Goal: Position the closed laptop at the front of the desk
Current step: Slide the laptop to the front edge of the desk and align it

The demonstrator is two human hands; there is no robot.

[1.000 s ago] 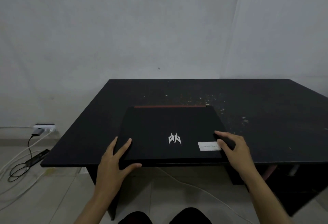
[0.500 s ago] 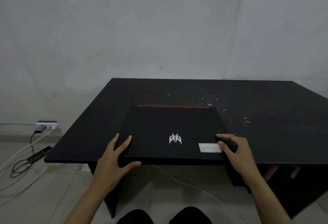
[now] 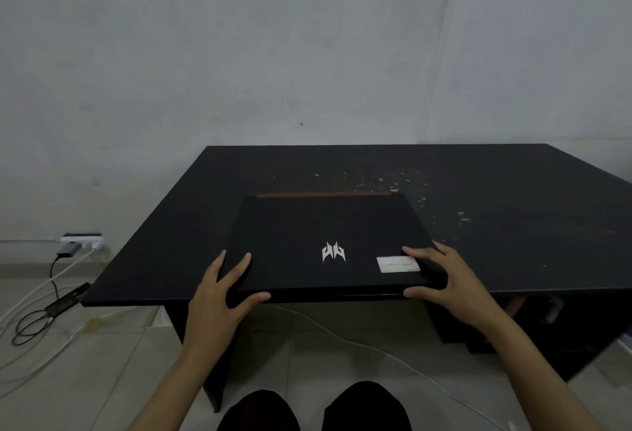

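Note:
A closed black laptop (image 3: pixel 321 225) with a white logo, a white sticker and a red strip along its back lies flat on the black desk (image 3: pixel 513 211), its front edge at the desk's front edge. My left hand (image 3: pixel 219 294) grips the laptop's front left corner, fingers on the lid and thumb under the edge. My right hand (image 3: pixel 444 280) grips the front right corner the same way, beside the sticker.
Pale specks are scattered over the desk behind and right of the laptop. A grey wall stands close behind the desk. On the floor at the left lie a power strip (image 3: pixel 80 241), a charger and looped cables (image 3: pixel 34 321). A white cable (image 3: pixel 376 348) runs under the desk.
The laptop has hardly shifted on the desk. My right thumb has come down onto the laptop's front edge; both hands stay at the front corners.

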